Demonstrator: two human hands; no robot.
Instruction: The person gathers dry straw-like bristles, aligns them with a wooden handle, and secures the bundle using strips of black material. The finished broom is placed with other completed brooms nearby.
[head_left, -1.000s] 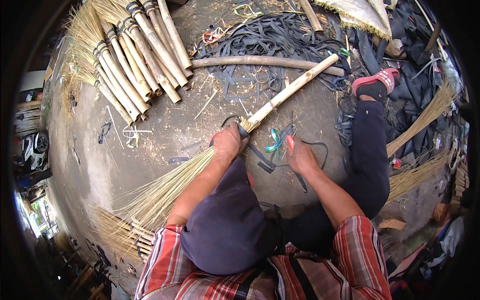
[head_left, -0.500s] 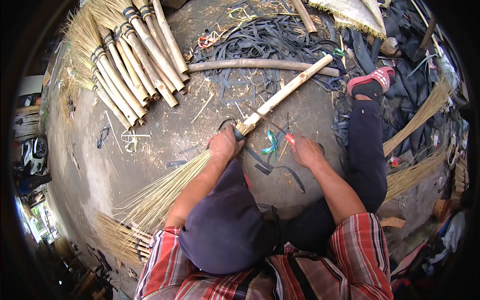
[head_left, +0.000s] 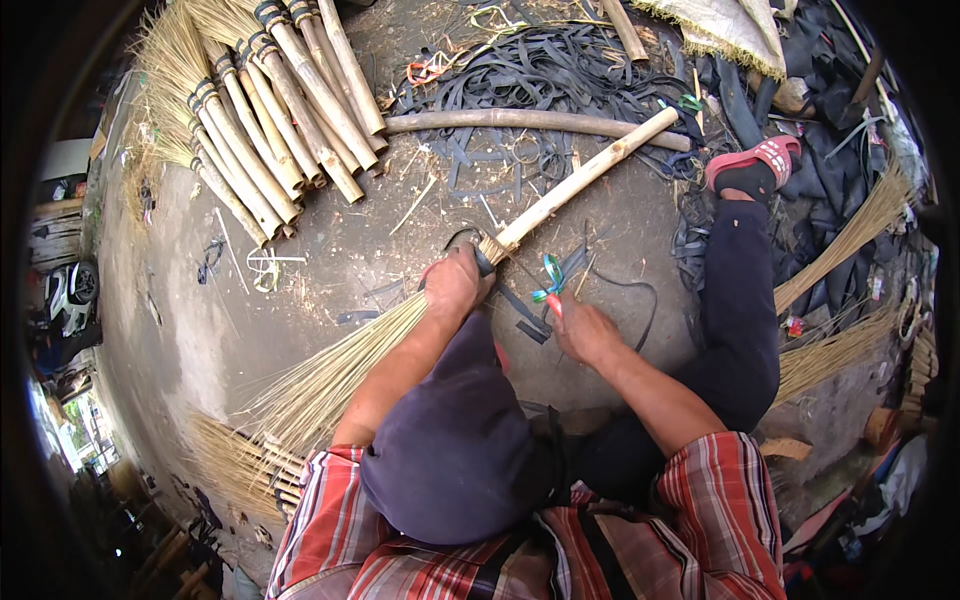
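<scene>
My left hand [head_left: 457,283] is wrapped around the neck of a straw broom [head_left: 345,368], where a black rubber strip [head_left: 484,261] binds the bristles to a pale wooden handle [head_left: 590,178]. The bristles fan toward my lower left along my left forearm, and the handle points up and right. Closed in my right hand [head_left: 590,332] is a knife [head_left: 555,304] with a red grip. Its thin dark blade slants up-left, the tip by the cut straw ends at the binding. Beside the knife is a knotted green and blue plastic ribbon [head_left: 551,272].
Several bound brooms [head_left: 290,110] lie at the upper left. A tangled heap of black rubber strips [head_left: 540,75] lies at the far side, with a long pole [head_left: 510,119] before it. My sandalled foot [head_left: 755,165] rests at right, near loose straw bundles [head_left: 845,245].
My right hand has moved left and slightly down with the knife, bringing its blade from across the handle to the straw ends at the binding. My left hand keeps its hold.
</scene>
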